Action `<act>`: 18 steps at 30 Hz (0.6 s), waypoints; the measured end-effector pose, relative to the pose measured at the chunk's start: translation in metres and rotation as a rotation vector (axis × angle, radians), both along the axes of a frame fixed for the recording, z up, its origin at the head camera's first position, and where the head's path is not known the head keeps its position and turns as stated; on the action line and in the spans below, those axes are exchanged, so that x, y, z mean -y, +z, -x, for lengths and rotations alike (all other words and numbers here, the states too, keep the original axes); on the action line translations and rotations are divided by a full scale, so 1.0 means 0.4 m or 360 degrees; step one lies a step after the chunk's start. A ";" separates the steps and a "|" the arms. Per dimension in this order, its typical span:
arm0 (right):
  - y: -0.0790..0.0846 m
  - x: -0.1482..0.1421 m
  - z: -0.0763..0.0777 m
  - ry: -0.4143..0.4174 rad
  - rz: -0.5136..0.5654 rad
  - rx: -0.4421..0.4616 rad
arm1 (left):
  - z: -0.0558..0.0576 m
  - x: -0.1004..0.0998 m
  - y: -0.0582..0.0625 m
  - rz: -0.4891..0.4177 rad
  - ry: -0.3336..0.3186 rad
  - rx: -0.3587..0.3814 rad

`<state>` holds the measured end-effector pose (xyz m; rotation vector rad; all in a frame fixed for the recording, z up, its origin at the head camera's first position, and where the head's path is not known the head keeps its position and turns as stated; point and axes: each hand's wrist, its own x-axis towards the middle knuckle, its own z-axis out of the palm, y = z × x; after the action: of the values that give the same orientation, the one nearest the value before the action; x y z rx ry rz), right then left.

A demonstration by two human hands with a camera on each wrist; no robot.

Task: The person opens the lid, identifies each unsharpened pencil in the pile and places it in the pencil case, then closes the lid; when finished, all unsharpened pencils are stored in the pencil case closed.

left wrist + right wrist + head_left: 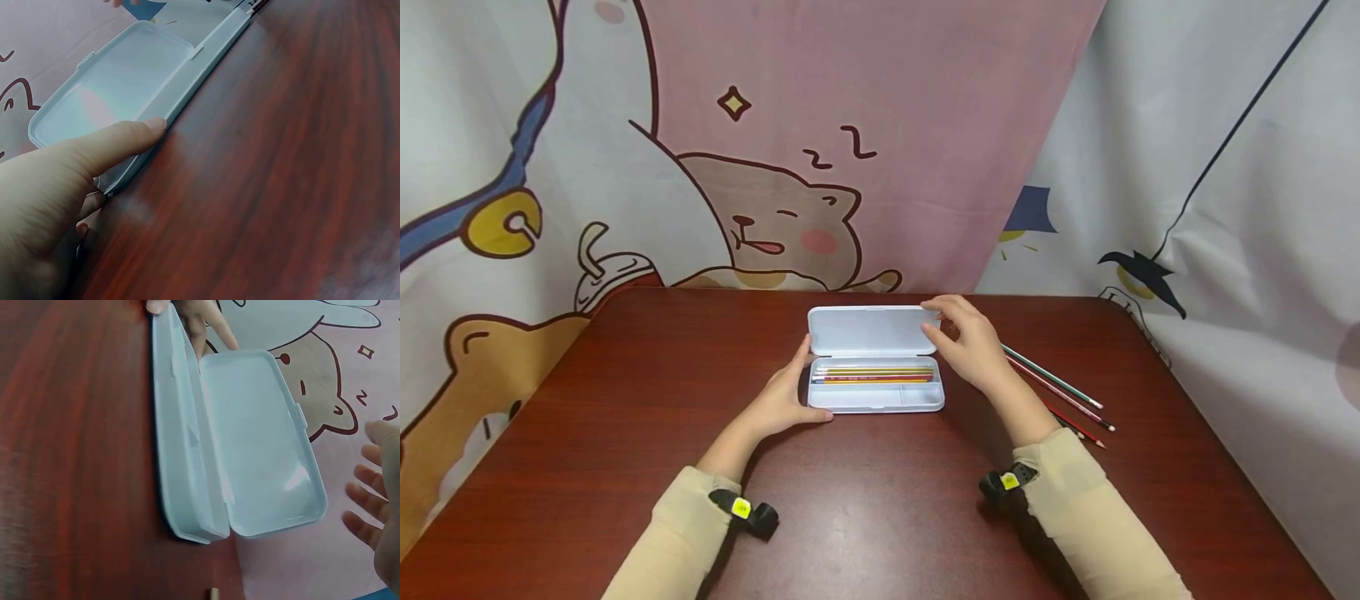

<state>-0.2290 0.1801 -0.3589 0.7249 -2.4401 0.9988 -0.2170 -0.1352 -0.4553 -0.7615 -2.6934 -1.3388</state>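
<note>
A white pencil case [876, 409] lies on the table with its lid [874, 331] raised at the back. Several pencils [874, 375], yellow and red among them, lie in its rear compartment. My left hand [781, 402] grips the case's left end, thumb on the front edge and fingers around the side. The thumb [134, 136] shows on the front rim in the left wrist view. My right hand [973, 346] hovers by the lid's right end with loosely bent fingers; the right wrist view shows a gap between its fingers [369, 499] and the lid.
More pencils, including a green one [1056, 377] and a pink one [1067, 394], lie on the table to the right, partly behind my right forearm. The dark red wooden table [865, 517] ends at a printed curtain [880, 150] at the back.
</note>
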 end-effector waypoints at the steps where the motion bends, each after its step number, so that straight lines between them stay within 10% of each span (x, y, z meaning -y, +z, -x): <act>1: 0.006 0.001 0.005 -0.0002 -0.0010 -0.0012 | 0.000 0.000 -0.001 -0.0002 -0.0001 0.0003; 18: 0.012 0.001 0.073 0.0044 -0.0361 0.0449 | -0.002 0.000 0.001 -0.0023 0.0020 0.0046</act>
<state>-0.2584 0.1797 -0.3540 0.7346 -2.8296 0.8949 -0.2162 -0.1353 -0.4548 -0.7286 -2.7028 -1.3754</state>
